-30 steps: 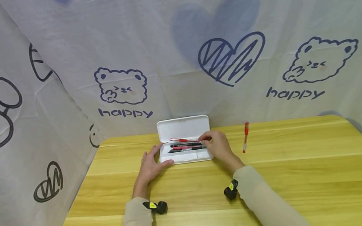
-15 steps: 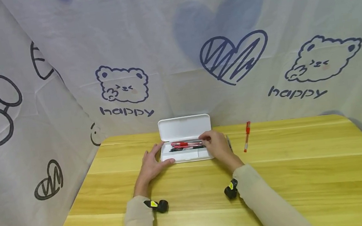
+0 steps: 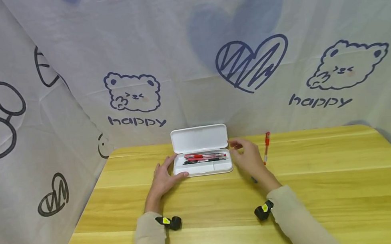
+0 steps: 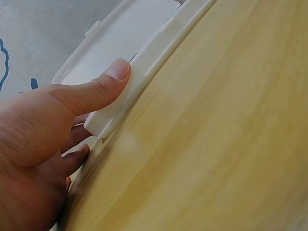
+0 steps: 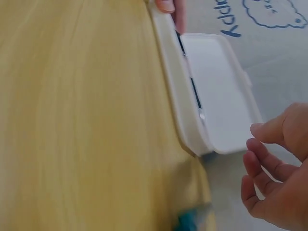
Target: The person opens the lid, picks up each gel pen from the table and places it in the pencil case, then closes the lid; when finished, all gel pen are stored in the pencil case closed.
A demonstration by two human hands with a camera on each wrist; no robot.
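An open white pencil case [image 3: 204,169] lies near the table's back edge, its lid [image 3: 199,138] raised. Several red and black pens [image 3: 205,158] lie in its long compartment. My left hand [image 3: 163,178] holds the case's left end, thumb on the front rim and fingers around the end, as the left wrist view shows. My right hand [image 3: 250,158] is just right of the case, fingers loosely bent and holding nothing. In the right wrist view, the right hand's fingertips [image 5: 255,130] appear near the lid's edge; whether they touch it I cannot tell.
A red pen [image 3: 267,148] lies on the wooden table [image 3: 333,186] right of my right hand. Below my right wrist shows a small blue tip [image 3: 254,179], the rest hidden by the hand. A printed cloth [image 3: 193,106] hangs behind the table.
My right hand has set a red pen down among the others in the case, let go, and moved right, off the compartment. My left hand stays on the case.
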